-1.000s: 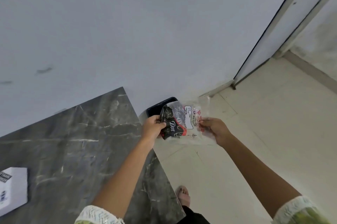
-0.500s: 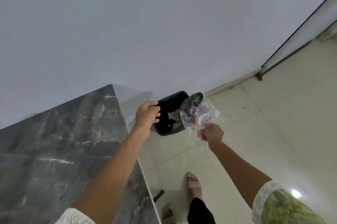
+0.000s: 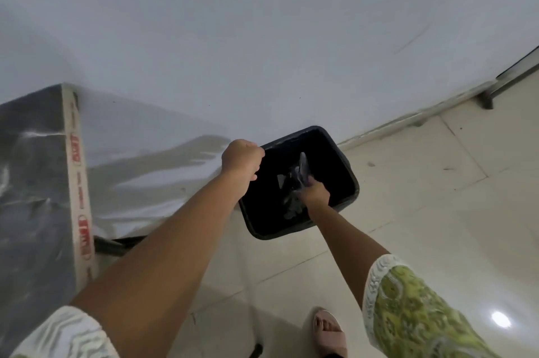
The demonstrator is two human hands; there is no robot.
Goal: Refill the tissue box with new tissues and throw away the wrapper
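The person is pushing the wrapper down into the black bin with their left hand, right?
Not quite. In the head view the right hand pushes the wrapper down into the black bin. The left hand is a closed fist by the bin's rim.

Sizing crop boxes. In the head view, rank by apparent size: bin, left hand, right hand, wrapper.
1. Black bin, largest.
2. Left hand, fisted at the bin's rim.
3. Right hand, inside the bin, farther away, so unsure.
4. Wrapper, partly hidden; looks smallest.
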